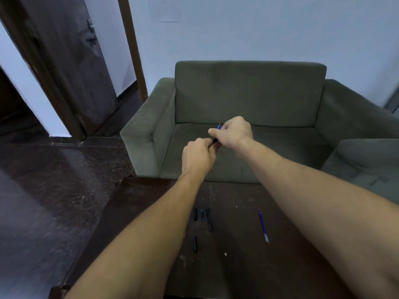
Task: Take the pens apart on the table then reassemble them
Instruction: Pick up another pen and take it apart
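Loose pen parts (208, 219) and a blue refill (263, 225) lie on the dark table (237, 266); beyond, left hand (197, 157) and right hand (236, 131) pinch one pen (216, 137). Pull straight along its axis, grip steady.

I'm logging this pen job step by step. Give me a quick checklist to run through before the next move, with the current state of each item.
1. Both hands on one pen: left hand and right hand grip it. Ok.
2. Blue tip clear of the fingers: ok.
3. Parts joined or apart inside the grip: cannot tell.
4. Loose black parts on the table, grouped: ok.
5. Refill lying apart from them, away from the edge: ok.
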